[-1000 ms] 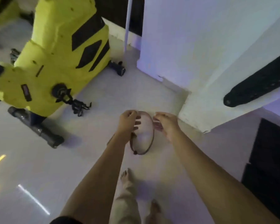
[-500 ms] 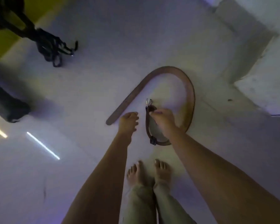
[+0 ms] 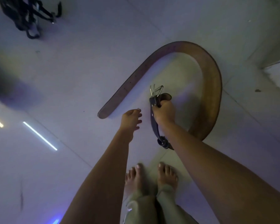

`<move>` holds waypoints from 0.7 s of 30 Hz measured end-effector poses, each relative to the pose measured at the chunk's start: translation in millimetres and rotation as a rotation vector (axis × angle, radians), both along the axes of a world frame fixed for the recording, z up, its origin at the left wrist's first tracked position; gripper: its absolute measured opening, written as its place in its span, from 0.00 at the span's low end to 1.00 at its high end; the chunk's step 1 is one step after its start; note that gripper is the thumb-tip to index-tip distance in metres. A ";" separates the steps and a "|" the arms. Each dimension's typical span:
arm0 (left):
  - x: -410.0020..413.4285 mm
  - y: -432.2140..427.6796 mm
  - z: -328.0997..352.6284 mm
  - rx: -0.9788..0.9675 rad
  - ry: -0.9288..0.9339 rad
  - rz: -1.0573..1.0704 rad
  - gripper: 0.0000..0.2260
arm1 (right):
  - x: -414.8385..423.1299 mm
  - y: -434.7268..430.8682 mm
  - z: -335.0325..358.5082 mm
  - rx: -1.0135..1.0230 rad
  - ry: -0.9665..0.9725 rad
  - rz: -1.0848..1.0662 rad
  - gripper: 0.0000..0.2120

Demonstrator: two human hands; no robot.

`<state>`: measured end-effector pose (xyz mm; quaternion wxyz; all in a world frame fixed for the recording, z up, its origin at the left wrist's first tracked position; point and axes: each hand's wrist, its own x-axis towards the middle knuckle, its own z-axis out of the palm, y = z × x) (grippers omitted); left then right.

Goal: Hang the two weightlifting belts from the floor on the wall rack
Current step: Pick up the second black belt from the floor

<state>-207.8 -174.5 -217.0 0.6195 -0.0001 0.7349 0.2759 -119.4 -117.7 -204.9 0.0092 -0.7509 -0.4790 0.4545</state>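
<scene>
Two bare feet (image 3: 150,178) are seen side by side on the pale tiled floor (image 3: 71,78), with light trouser legs (image 3: 152,207) below them at the bottom edge of the view. Just beyond the toes, the buckle end of a dark belt (image 3: 153,123) is gripped by the right hand (image 3: 165,113), whose fingers are closed around the strap beside the metal buckle (image 3: 156,91); the buckle prongs are pointed away from the person. The strap is run back under the right forearm, where a dark loop is seen. The left hand (image 3: 131,118) is held loosely open just beside the right, with nothing in it, its fingertips near the tapered end of the brown belt. The wide brown weightlifting belt (image 3: 210,88) is laid on the floor in an open hook shape, curved round the far side of the right hand. Whether the dark strap is joined to it cannot be told. Farther off, at the far left corner of the floor, a tangle of black straps and clips (image 3: 31,15) is seen.
</scene>
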 end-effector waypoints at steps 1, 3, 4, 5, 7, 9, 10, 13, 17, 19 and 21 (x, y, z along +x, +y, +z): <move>1.6 1.7 11.1 0.005 -0.002 -0.017 0.16 | 3.6 -0.8 15.0 0.006 0.013 -0.012 0.13; 5.9 7.4 41.1 0.032 -0.013 -0.062 0.17 | 11.5 -1.9 51.8 0.023 0.042 -0.037 0.10; 9.5 11.6 60.0 0.052 -0.022 -0.093 0.17 | 16.0 -1.9 74.1 0.038 0.047 -0.047 0.08; 14.3 16.1 81.2 0.077 -0.032 -0.124 0.18 | 21.2 -0.6 99.2 0.060 0.054 -0.056 0.07; 23.9 25.9 128.6 0.143 -0.059 -0.175 0.17 | 32.4 5.1 152.3 0.114 0.082 -0.045 0.10; 33.2 36.6 181.1 0.238 -0.095 -0.188 0.16 | 44.3 13.0 211.0 0.179 0.086 -0.001 0.11; 36.8 42.1 206.8 0.293 -0.109 -0.181 0.15 | 48.6 17.5 239.0 0.212 0.077 0.020 0.11; 47.1 60.5 305.0 0.468 -0.137 -0.146 0.12 | 66.2 33.4 333.7 0.315 0.169 -0.025 0.11; 64.7 85.4 444.3 0.684 -0.185 -0.151 0.06 | 95.0 54.0 461.4 0.405 0.315 -0.125 0.11; 74.9 96.9 506.4 0.763 -0.171 -0.173 0.03 | 106.9 61.9 528.3 0.465 0.363 -0.149 0.12; 86.2 107.1 565.6 0.852 -0.138 -0.204 0.03 | 117.9 66.0 592.2 0.533 0.417 -0.174 0.12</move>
